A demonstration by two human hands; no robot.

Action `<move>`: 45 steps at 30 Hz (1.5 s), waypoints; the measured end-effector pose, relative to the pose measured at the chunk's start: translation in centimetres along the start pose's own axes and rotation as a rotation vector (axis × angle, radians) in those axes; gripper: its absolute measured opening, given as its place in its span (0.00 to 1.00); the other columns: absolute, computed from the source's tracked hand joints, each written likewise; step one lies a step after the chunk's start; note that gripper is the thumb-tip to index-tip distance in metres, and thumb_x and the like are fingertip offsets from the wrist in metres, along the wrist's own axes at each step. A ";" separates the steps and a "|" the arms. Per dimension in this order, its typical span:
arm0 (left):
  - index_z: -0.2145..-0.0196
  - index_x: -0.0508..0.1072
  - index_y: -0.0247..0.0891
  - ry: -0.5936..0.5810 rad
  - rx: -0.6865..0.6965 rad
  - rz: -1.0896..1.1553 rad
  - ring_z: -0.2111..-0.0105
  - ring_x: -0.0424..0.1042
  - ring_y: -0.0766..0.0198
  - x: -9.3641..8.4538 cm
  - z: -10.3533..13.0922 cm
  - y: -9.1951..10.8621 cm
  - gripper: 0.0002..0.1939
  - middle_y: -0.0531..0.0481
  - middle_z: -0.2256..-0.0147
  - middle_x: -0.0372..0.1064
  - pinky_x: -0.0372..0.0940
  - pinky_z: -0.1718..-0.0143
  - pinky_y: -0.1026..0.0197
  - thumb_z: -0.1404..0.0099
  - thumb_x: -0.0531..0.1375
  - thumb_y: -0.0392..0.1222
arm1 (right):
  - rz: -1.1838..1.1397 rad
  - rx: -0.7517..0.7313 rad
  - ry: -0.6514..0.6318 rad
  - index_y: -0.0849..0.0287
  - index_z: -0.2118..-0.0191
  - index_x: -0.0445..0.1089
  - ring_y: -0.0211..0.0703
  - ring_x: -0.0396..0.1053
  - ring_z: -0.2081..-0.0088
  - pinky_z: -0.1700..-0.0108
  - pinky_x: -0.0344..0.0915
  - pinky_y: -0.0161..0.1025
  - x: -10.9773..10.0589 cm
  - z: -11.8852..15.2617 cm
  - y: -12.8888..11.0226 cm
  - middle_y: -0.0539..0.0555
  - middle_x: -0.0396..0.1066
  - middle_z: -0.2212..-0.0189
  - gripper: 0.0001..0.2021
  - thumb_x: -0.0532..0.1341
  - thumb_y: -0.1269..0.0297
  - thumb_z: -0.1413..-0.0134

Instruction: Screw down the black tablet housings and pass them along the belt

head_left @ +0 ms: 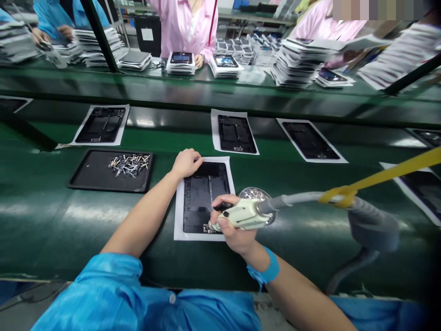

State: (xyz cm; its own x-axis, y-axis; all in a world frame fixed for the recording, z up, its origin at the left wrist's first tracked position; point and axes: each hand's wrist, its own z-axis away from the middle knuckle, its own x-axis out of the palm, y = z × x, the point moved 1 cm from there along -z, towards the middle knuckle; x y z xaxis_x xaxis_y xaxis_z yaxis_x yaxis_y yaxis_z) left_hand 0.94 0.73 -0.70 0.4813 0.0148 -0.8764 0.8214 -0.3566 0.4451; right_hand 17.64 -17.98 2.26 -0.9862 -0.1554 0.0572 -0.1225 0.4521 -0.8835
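Your right grip (238, 238) is clasping a pale tool (243, 214) over the black panel (200, 202), lying on paper (179, 220) on the counter (86, 220); your left grip (186, 163), closure unclear, is resting at its upper-left corner. Slipping paper could be skidding the tool astray.

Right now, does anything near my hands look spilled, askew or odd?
Nothing stands out. The small parts are jumbled, but sit inside the black tray, and the dark panel by your left hand lies on its white sheet.
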 end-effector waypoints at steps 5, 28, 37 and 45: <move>0.61 0.82 0.38 0.008 0.009 0.011 0.56 0.72 0.52 0.2 0.0 -0.1 0.15 0.43 0.62 0.75 0.66 0.51 0.52 0.27 0.57 0.47 | -0.010 0.038 0.004 0.52 0.48 0.67 0.35 0.72 0.75 0.74 0.73 0.35 0.0 0.1 0.3 0.52 0.71 0.60 0.15 0.66 0.60 0.39; 0.58 0.73 0.39 -0.344 -0.424 -0.372 0.58 0.80 0.44 -4.5 14.5 4.8 0.17 0.34 0.60 0.80 0.67 0.62 0.52 0.24 0.47 0.48 | 0.097 -0.072 0.498 0.56 0.57 0.72 0.36 0.71 0.79 0.74 0.72 0.37 -6.1 -3.9 -0.4 0.50 0.75 0.67 0.11 0.68 0.61 0.45; 0.62 0.73 0.41 0.071 -0.320 -0.044 0.64 0.79 0.55 -7.3 7.6 -1.1 0.11 0.46 0.66 0.79 0.68 0.61 0.58 0.27 0.54 0.46 | 0.141 -0.086 0.529 0.57 0.59 0.74 0.37 0.71 0.79 0.74 0.73 0.38 -6.5 -4.2 -0.4 0.51 0.77 0.69 0.10 0.69 0.60 0.46; 0.59 0.77 0.34 0.359 -0.562 -0.128 0.53 0.77 0.48 -13.3 -2.8 -8.6 0.15 0.36 0.57 0.79 0.69 0.52 0.53 0.30 0.52 0.42 | 0.242 -0.085 0.508 0.56 0.57 0.75 0.40 0.74 0.75 0.68 0.75 0.40 -7.1 -3.9 0.6 0.53 0.79 0.67 0.10 0.69 0.63 0.45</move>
State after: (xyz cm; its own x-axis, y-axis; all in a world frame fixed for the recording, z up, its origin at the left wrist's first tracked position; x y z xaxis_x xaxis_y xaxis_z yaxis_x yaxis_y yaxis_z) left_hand -11.62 6.20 7.63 0.3617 0.3681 -0.8565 0.8664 0.2066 0.4547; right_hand 24.17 -13.15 3.18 -0.9146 0.3937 0.0923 0.1260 0.4944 -0.8601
